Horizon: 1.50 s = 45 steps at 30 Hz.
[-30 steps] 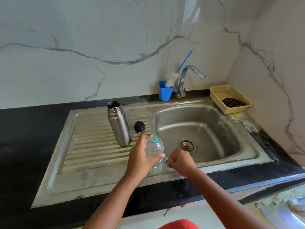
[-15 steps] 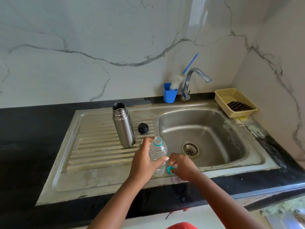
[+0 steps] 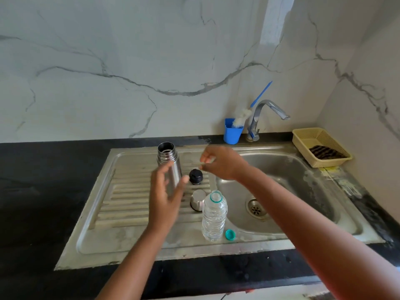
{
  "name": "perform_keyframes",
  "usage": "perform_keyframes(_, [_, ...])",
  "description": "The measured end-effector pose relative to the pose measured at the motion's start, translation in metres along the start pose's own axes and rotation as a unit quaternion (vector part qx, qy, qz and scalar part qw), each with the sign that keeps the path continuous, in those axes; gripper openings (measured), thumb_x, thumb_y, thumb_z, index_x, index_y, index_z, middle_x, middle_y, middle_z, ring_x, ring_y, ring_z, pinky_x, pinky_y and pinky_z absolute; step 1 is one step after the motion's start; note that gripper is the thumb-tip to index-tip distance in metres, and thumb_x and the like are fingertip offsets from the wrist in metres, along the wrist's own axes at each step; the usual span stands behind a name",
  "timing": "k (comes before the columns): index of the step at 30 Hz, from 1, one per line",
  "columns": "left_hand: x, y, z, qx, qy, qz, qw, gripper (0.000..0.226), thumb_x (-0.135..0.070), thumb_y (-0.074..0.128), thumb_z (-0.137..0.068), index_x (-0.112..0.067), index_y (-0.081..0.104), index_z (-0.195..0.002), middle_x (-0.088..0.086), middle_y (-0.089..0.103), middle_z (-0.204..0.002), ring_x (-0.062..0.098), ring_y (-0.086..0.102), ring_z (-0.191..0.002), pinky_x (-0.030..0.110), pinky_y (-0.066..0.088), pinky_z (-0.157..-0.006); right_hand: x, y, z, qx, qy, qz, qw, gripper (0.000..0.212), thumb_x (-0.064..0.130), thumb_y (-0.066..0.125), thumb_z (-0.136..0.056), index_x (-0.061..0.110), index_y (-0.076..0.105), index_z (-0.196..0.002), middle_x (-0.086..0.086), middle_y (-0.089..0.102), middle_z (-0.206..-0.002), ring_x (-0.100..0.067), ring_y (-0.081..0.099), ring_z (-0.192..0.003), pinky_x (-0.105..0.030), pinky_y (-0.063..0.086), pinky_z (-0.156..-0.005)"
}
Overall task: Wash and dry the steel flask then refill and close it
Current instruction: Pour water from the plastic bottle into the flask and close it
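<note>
On the ribbed drainboard [image 3: 129,195] we see the steel flask [image 3: 167,161] standing upright and uncapped, our left hand [image 3: 164,200] spread just in front of it, gripping nothing. Right of it lie the black stopper [image 3: 195,176] and steel cup lid [image 3: 197,200], then the open water bottle [image 3: 214,217] beside its teal cap [image 3: 230,234], while our right hand [image 3: 220,163] hovers with fingers loosely curled, apparently empty. We judge that a careless sweep could topple the uncapped bottle or flask on those ridges.
</note>
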State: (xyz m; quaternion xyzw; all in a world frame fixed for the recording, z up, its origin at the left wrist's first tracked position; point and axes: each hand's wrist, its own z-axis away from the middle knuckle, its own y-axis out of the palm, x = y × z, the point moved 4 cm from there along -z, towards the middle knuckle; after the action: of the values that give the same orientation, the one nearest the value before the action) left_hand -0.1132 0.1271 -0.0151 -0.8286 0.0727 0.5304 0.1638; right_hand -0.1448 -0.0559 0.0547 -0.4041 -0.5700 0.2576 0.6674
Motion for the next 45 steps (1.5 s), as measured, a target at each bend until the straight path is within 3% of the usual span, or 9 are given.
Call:
perform_keyframes(4, [0.03,-0.029,-0.056,-0.067,-0.036,-0.093,0.993,0.075,-0.023,0.082,-0.079,-0.025,0.042,-0.143,-0.008,0.039,-0.137,0.015,0.041,-0.134,0.046,0.039,-0.112,0.034,0.005,-0.036,0.046,-0.013,-0.004,0.999,0.054,0.027,0.073,-0.086,0.016,0.05,-0.133,-0.007,0.063,-0.123,-0.023,0.058,-0.112,-0.035,0.047,-0.095])
perform_keyframes(8, [0.043,-0.029,-0.082,-0.015,-0.124,-0.117,0.985,0.097,-0.03,0.088,-0.071,-0.025,0.033,-0.15,0.002,0.032,-0.153,0.02,0.033,-0.141,0.039,0.032,-0.114,0.053,0.022,-0.061,0.097,-0.012,0.025,0.995,0.086,0.026,0.078,-0.083,0.013,0.027,-0.151,-0.014,0.049,-0.144,-0.031,0.049,-0.128,-0.037,0.042,-0.101])
perform_keyframes(10, [0.045,-0.024,-0.085,0.005,-0.121,-0.074,0.99,0.091,-0.03,0.089,-0.069,-0.027,0.04,-0.146,-0.002,0.041,-0.15,0.017,0.04,-0.136,0.04,0.037,-0.112,0.057,0.029,-0.069,0.103,-0.013,0.05,0.993,0.082,0.023,0.078,-0.082,0.009,0.032,-0.148,-0.015,0.051,-0.141,-0.031,0.05,-0.127,-0.037,0.043,-0.1])
perform_keyframes(13, [0.046,-0.021,-0.084,0.01,-0.106,-0.04,0.994,0.066,-0.027,0.089,-0.069,-0.029,0.057,-0.126,-0.012,0.064,-0.121,0.013,0.059,-0.118,0.038,0.05,-0.1,0.06,0.034,-0.074,0.092,-0.019,0.073,0.993,0.067,0.019,0.079,-0.08,0.007,0.046,-0.137,-0.012,0.059,-0.13,-0.028,0.054,-0.119,-0.033,0.044,-0.095])
perform_keyframes(22, [0.019,-0.035,-0.063,-0.019,-0.093,0.038,0.995,0.051,-0.006,0.086,-0.071,-0.024,0.067,-0.116,-0.011,0.074,-0.105,0.005,0.068,-0.1,0.035,0.057,-0.092,0.078,0.021,-0.048,0.052,-0.077,0.079,0.993,0.041,0.027,0.069,-0.087,0.008,0.058,-0.121,-0.008,0.065,-0.111,-0.023,0.059,-0.101,-0.033,0.049,-0.083])
perform_keyframes(31, [-0.032,-0.067,-0.022,0.066,-0.103,0.019,0.992,0.056,-0.009,0.088,-0.067,-0.023,0.068,-0.117,-0.009,0.075,-0.109,0.01,0.07,-0.102,0.033,0.054,-0.091,0.096,0.008,0.003,0.048,-0.106,0.048,0.992,0.047,0.044,0.076,-0.074,0.019,0.06,-0.111,0.004,0.063,-0.091,-0.019,0.059,-0.088,-0.03,0.046,-0.067])
perform_keyframes(34, [-0.028,-0.065,-0.005,0.084,-0.121,0.017,0.989,0.06,-0.012,0.089,-0.063,-0.024,0.067,-0.117,-0.008,0.075,-0.109,0.011,0.07,-0.103,0.034,0.055,-0.091,0.096,0.014,0.019,0.058,-0.111,0.097,0.987,0.047,0.049,0.075,-0.072,0.019,0.059,-0.105,0.001,0.065,-0.092,-0.023,0.06,-0.087,-0.033,0.049,-0.07])
perform_keyframes(38, [-0.019,-0.058,0.011,0.106,-0.127,0.013,0.986,0.06,-0.019,0.088,-0.059,-0.025,0.067,-0.115,-0.007,0.075,-0.109,0.014,0.07,-0.103,0.035,0.056,-0.091,0.094,0.023,0.034,0.061,-0.11,0.215,0.969,0.053,0.06,0.068,-0.075,0.022,0.055,-0.108,0.003,0.061,-0.091,-0.023,0.055,-0.084,-0.033,0.037,-0.07])
perform_keyframes(45, [-0.007,-0.053,0.02,0.119,-0.144,0.008,0.982,0.057,-0.005,0.087,-0.067,-0.021,0.066,-0.117,-0.006,0.074,-0.109,0.012,0.069,-0.103,0.035,0.057,-0.09,0.086,0.035,0.035,0.06,-0.117,0.243,0.961,0.059,0.066,0.065,-0.075,0.021,0.055,-0.111,0.003,0.064,-0.093,-0.021,0.05,-0.085,-0.038,0.033,-0.081])
